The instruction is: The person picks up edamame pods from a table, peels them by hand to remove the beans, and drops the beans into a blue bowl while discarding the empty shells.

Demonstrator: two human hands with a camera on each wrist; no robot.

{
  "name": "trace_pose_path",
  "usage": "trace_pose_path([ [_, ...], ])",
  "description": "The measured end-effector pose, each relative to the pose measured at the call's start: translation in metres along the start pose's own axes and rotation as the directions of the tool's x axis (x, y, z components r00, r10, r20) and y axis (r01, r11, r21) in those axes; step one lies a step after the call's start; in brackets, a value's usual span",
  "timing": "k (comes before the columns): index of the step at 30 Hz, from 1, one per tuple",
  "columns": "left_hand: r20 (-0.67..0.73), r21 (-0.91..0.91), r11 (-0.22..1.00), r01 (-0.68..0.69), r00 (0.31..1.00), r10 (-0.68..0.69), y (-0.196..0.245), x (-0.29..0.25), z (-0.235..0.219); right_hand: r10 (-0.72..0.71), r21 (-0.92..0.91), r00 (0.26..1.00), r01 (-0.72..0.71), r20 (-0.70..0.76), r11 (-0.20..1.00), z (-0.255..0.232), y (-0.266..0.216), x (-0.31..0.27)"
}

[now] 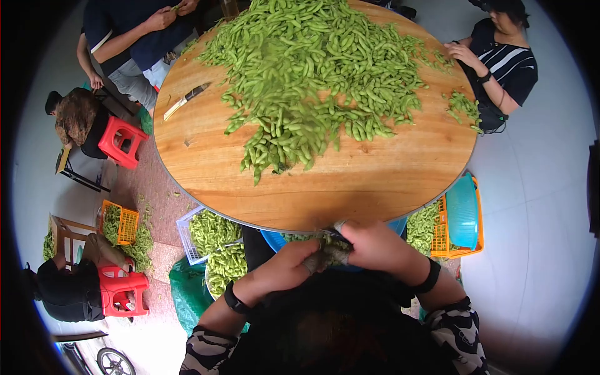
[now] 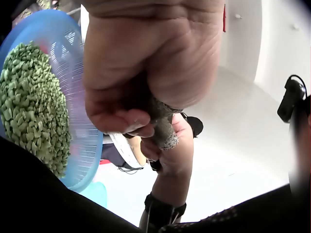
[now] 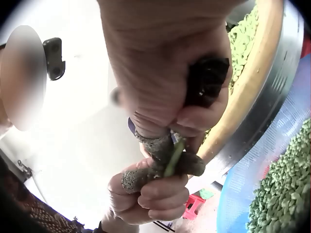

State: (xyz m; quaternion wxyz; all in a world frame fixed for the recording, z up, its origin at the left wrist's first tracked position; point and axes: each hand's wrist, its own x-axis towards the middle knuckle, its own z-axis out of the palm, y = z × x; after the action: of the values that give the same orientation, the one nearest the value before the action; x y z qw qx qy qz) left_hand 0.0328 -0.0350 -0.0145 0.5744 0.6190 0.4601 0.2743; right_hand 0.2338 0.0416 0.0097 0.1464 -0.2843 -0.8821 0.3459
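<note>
Just below the near edge of the round table, both hands meet in the head view. My left hand (image 1: 284,265) pinches a slim green bean pod (image 3: 175,158), seen best in the right wrist view. My right hand (image 1: 381,247) grips a black handle (image 3: 206,82) in its curled fingers; the far end of that tool is hidden. Its thumb presses close by the pod. Worn grey covers (image 3: 133,179) sit on both thumbs. Under the hands, a blue plastic colander (image 2: 80,97) holds shelled green beans (image 2: 34,107).
A large heap of green pods (image 1: 312,69) covers the far part of the wooden table (image 1: 387,181). A knife (image 1: 186,101) lies at its left. Crates of pods (image 1: 215,231) flank me. Other people sit or stand around, some on red stools (image 1: 123,142).
</note>
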Motion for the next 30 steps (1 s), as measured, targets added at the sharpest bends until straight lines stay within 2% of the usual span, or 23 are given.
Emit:
trace_pose_path([
  [1, 0.003, 0.004, 1.000, -0.007, 1.000, 0.007, -0.003, 0.001, 0.001, -0.019, -0.100, 0.999, 0.016, -0.031, 0.995, 0.005, -0.002, 0.002],
  [2, -0.047, 0.086, 0.995, -0.046, 0.998, 0.051, -0.005, 0.003, 0.003, -0.040, -0.199, 0.997, 0.027, -0.061, 0.980, 0.010, -0.003, 0.003],
  [3, -0.091, 0.170, 0.982, -0.081, 0.991, 0.097, -0.006, 0.003, 0.004, -0.037, -0.202, 0.997, 0.023, -0.068, 0.979, 0.016, 0.000, 0.002],
  [6, -0.145, 0.250, 0.962, -0.113, 0.978, 0.153, -0.004, 0.004, 0.005, 0.017, -0.227, 0.989, -0.051, -0.149, 0.973, 0.025, 0.008, 0.002],
  [7, -0.128, 0.249, 0.961, -0.121, 0.979, 0.157, -0.002, 0.002, 0.005, 0.087, -0.216, 0.987, -0.115, -0.135, 0.970, 0.024, 0.010, 0.001],
  [8, -0.164, 0.303, 0.948, -0.092, 0.975, 0.147, -0.002, -0.002, 0.002, 0.156, -0.204, 0.980, -0.178, -0.121, 0.962, 0.023, 0.012, 0.000],
  [9, -0.204, 0.355, 0.933, -0.060, 0.969, 0.140, -0.003, -0.006, -0.002, 0.166, -0.205, 0.977, -0.191, -0.132, 0.960, 0.023, 0.014, -0.002],
  [10, -0.195, 0.356, 0.932, -0.068, 0.970, 0.145, -0.006, -0.012, -0.006, 0.114, -0.181, 0.978, -0.147, -0.177, 0.972, 0.023, 0.017, -0.004],
  [12, -0.346, 0.139, 0.990, -0.035, 0.935, 0.082, -0.015, -0.030, -0.016, 0.061, -0.159, 0.973, -0.098, -0.224, 0.982, 0.022, 0.024, -0.004],
  [13, -0.345, 0.141, 0.989, -0.035, 0.935, 0.082, -0.019, -0.038, -0.022, -0.072, -0.063, 0.956, 0.056, -0.284, 0.996, 0.021, 0.027, -0.003],
  [14, -0.463, 0.102, 0.995, -0.010, 0.885, 0.056, -0.024, -0.047, -0.029, -0.193, 0.023, 0.915, 0.215, -0.354, 0.976, 0.018, 0.030, -0.001],
  [15, -0.573, 0.061, 0.998, 0.010, 0.819, 0.026, -0.029, -0.056, -0.036, -0.194, 0.024, 0.915, 0.216, -0.354, 0.976, 0.010, 0.034, 0.001],
  [16, -0.659, 0.085, 0.993, 0.087, 0.752, -0.010, -0.034, -0.066, -0.043, -0.020, 0.014, 0.936, 0.027, -0.352, 1.000, -0.004, 0.039, 0.005],
  [17, -0.739, 0.099, 0.981, 0.166, 0.673, -0.040, -0.041, -0.077, -0.049, 0.154, 0.004, 0.923, -0.163, -0.352, 0.987, -0.018, 0.046, 0.010],
  [19, -0.821, 0.316, 0.906, 0.282, 0.560, 0.112, -0.061, -0.094, -0.063, 0.110, -0.131, 0.778, -0.240, -0.618, 0.962, -0.041, 0.080, 0.032],
  [20, -0.818, 0.429, 0.786, 0.446, 0.561, 0.128, -0.071, -0.103, -0.072, 0.113, -0.195, 0.732, -0.322, -0.672, 0.926, -0.053, 0.097, 0.044],
  [21, -0.857, 0.309, 0.747, 0.589, 0.513, -0.050, -0.050, -0.100, -0.071, 0.106, -0.251, 0.682, -0.404, -0.723, 0.880, -0.062, 0.113, 0.055],
  [23, -0.882, 0.410, 0.598, 0.689, 0.468, 0.065, -0.061, -0.104, -0.073, 0.130, -0.270, 0.707, -0.424, -0.695, 0.865, -0.072, 0.134, 0.072],
  [24, -0.883, 0.409, 0.599, 0.689, 0.464, 0.069, -0.059, -0.102, -0.073, 0.162, -0.286, 0.730, -0.449, -0.664, 0.847, -0.074, 0.135, 0.077],
  [26, -0.822, 0.568, 0.528, 0.632, 0.465, 0.328, -0.052, -0.090, -0.068, 0.138, -0.285, 0.723, -0.431, -0.677, 0.856, -0.072, 0.129, 0.075],
  [28, -0.762, 0.640, 0.592, 0.490, 0.505, 0.406, -0.028, -0.067, -0.055, 0.118, -0.292, 0.732, -0.407, -0.671, 0.866, -0.067, 0.113, 0.068],
  [30, -0.678, 0.706, 0.636, 0.310, 0.553, 0.483, -0.009, -0.038, -0.041, 0.194, -0.096, 0.637, -0.391, -0.746, 0.915, -0.060, 0.093, 0.052],
])
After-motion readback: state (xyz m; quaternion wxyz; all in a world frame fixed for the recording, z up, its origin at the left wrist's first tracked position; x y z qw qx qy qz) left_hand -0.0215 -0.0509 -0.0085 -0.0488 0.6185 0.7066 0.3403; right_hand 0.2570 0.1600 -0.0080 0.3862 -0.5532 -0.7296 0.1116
